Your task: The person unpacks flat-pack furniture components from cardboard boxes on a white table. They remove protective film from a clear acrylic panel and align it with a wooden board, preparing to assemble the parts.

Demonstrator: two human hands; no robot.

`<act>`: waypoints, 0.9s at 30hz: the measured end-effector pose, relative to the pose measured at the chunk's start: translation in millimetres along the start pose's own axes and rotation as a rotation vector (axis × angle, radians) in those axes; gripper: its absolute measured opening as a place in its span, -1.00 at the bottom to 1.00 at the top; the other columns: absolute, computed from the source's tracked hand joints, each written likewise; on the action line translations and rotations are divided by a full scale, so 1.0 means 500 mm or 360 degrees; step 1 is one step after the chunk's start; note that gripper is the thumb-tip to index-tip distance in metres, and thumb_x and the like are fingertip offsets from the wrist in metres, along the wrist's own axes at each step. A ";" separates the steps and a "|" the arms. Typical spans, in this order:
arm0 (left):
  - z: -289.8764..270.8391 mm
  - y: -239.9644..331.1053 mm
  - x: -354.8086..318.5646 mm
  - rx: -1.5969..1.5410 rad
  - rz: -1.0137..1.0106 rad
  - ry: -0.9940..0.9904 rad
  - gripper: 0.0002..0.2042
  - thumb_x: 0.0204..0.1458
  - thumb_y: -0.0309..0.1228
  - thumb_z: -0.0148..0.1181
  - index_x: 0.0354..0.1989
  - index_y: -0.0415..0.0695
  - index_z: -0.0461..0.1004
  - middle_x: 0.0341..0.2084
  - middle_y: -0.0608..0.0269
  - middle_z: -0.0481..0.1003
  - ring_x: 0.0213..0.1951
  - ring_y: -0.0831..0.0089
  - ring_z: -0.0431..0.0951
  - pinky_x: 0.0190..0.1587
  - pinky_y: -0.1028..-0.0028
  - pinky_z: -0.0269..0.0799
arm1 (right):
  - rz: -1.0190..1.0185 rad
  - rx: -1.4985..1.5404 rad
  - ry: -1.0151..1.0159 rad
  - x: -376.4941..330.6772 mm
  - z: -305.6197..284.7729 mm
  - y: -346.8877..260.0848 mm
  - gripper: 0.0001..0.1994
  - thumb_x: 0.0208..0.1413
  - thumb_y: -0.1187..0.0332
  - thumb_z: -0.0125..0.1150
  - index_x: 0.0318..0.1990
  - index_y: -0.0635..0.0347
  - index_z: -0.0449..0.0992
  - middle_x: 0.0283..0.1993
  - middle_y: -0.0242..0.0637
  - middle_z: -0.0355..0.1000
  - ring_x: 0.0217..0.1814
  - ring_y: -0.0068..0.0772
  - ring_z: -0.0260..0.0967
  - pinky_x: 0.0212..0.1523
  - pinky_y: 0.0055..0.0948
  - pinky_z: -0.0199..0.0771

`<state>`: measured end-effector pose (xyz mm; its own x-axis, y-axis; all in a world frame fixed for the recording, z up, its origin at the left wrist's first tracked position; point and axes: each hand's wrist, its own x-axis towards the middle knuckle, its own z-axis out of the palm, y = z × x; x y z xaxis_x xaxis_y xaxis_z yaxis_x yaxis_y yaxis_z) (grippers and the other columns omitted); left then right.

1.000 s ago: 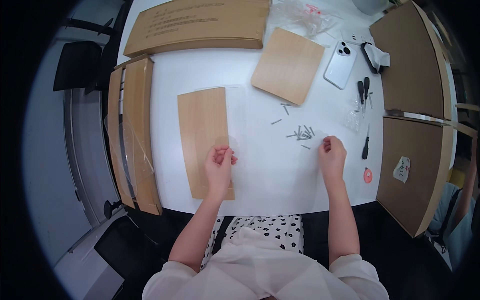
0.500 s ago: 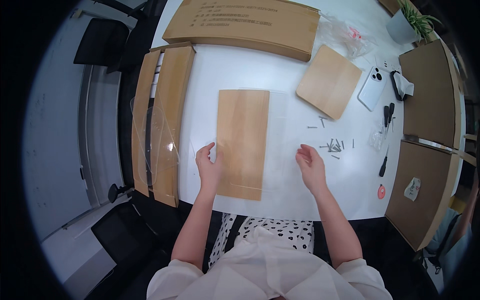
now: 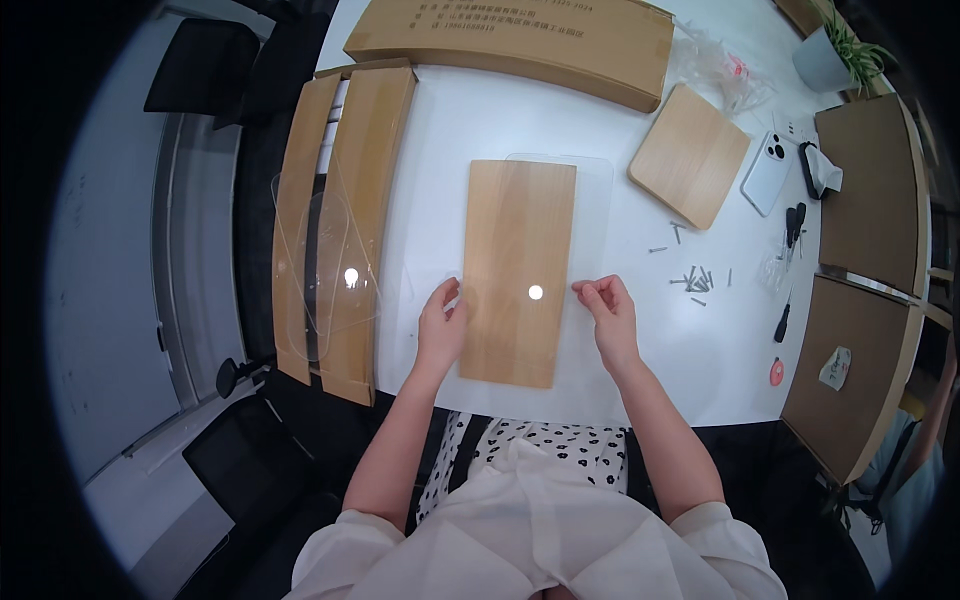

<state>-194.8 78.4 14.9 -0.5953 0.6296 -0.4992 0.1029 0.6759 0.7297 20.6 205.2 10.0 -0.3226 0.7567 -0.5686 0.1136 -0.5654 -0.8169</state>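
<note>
A rectangular light wooden board (image 3: 515, 225) lies lengthwise on the white table in front of me. A clear sheet (image 3: 594, 200) overlaps it and sticks out past its far and right edges; whether it lies over or under the board is hard to tell. My left hand (image 3: 440, 328) is beside the board's left edge, fingers curved and thumb apart. Close to the right edge, above the clear sheet, is my right hand (image 3: 612, 315), index finger and thumb bent toward the board. I see nothing held in either hand. A bright glare spot shows on the board.
Clear plates (image 3: 325, 270) lie across an opened cardboard box (image 3: 372, 200) at left. A long carton (image 3: 520, 45) lies at the back. To the right are a smaller wooden board (image 3: 690, 155), several screws (image 3: 695, 280), a phone (image 3: 765, 173), screwdrivers (image 3: 782, 325) and a potted plant (image 3: 825, 60).
My right hand has moved left, up to the board's right edge, and its fingers have drawn closer together. My left hand stays by the left edge. The whole view has shifted slightly.
</note>
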 end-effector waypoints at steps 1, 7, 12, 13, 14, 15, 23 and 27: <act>-0.004 0.004 0.000 -0.0058 -0.0022 -0.0030 -0.55 0.06 -0.47 0.04 0.16 -0.35 0.24 0.06 -0.05 0.37 0.10 0.28 0.38 0.11 0.39 0.30 | 0.0018 0.0111 -0.0038 -0.001 0.005 -0.001 -0.87 0.23 0.41 -0.03 -0.34 0.23 0.26 -0.06 -0.12 0.42 -0.01 -0.46 0.31 0.07 -0.49 0.26; 0.002 0.005 0.003 -0.0399 -0.0104 -0.0087 -0.54 0.04 -0.55 0.01 0.16 -0.39 0.22 0.02 -0.01 0.40 0.06 0.32 0.39 0.10 0.42 0.30 | -0.0076 0.0483 -0.0177 -0.007 0.030 0.003 -0.87 0.31 0.40 -0.22 -0.31 0.20 0.12 0.24 0.19 0.15 0.36 -0.14 0.06 0.38 -0.22 0.02; 0.012 0.037 -0.001 -0.0643 -0.0351 -0.0027 -0.45 -0.03 -0.62 -0.02 0.22 -0.38 0.13 -0.02 0.05 0.39 0.01 0.37 0.39 0.06 0.45 0.32 | -0.0162 0.0709 -0.0100 -0.011 0.050 0.017 -0.89 0.32 0.40 -0.27 -0.28 0.18 0.10 0.28 0.20 0.07 0.36 -0.03 0.06 0.36 -0.19 0.05; 0.014 0.042 -0.001 -0.0635 -0.0389 -0.0034 -0.42 -0.05 -0.63 -0.02 0.24 -0.37 0.10 -0.03 0.06 0.39 0.00 0.38 0.39 0.06 0.46 0.32 | -0.0134 0.0795 -0.0082 -0.012 0.049 0.017 -0.89 0.33 0.40 -0.28 -0.29 0.17 0.10 0.30 0.18 0.05 0.36 -0.02 0.06 0.36 -0.20 0.06; 0.014 0.044 0.000 -0.0627 -0.0426 -0.0042 -0.40 -0.07 -0.64 -0.03 0.25 -0.35 0.08 -0.03 0.07 0.38 -0.01 0.40 0.39 0.06 0.47 0.32 | -0.0105 0.0881 -0.0063 -0.014 0.045 0.017 -0.89 0.33 0.40 -0.28 -0.29 0.17 0.09 0.31 0.16 0.03 0.35 0.00 0.06 0.35 -0.20 0.07; 0.011 0.043 0.009 -0.0597 -0.0393 -0.0237 -0.38 -0.10 -0.64 -0.01 0.26 -0.33 0.07 0.00 0.07 0.33 0.01 0.39 0.37 0.06 0.48 0.31 | -0.0076 0.0967 -0.0043 -0.017 0.045 0.017 -0.89 0.33 0.40 -0.29 -0.29 0.16 0.09 0.33 0.14 0.00 0.35 0.01 0.07 0.35 -0.20 0.08; 0.053 0.030 0.019 -0.0174 -0.0312 -0.0078 -0.38 -0.19 -0.55 0.08 0.17 -0.27 0.11 0.10 0.09 -0.05 0.14 0.29 0.13 0.01 0.39 0.36 | -0.0325 0.0671 0.0160 -0.024 0.069 0.035 -0.89 0.33 0.38 -0.30 -0.26 0.16 0.08 0.38 0.08 -0.10 0.38 -0.01 0.02 0.34 -0.20 0.10; 0.073 0.046 0.006 -0.0245 -0.0222 0.0048 -0.44 -0.14 -0.51 0.09 0.10 -0.26 0.09 -0.04 0.11 0.14 -0.02 0.31 0.26 -0.07 0.43 0.36 | -0.0306 0.0683 0.0120 -0.024 0.071 0.057 -0.89 0.34 0.36 -0.30 -0.25 0.16 0.10 0.34 0.16 -0.04 0.40 -0.04 -0.02 0.34 -0.17 0.11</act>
<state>-165.1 109.9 13.1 -0.6189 0.5209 -0.5879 -0.1038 0.6877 0.7185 -5.9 168.5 -3.0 -0.2290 0.8735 -0.4296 -0.3448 -0.4855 -0.8034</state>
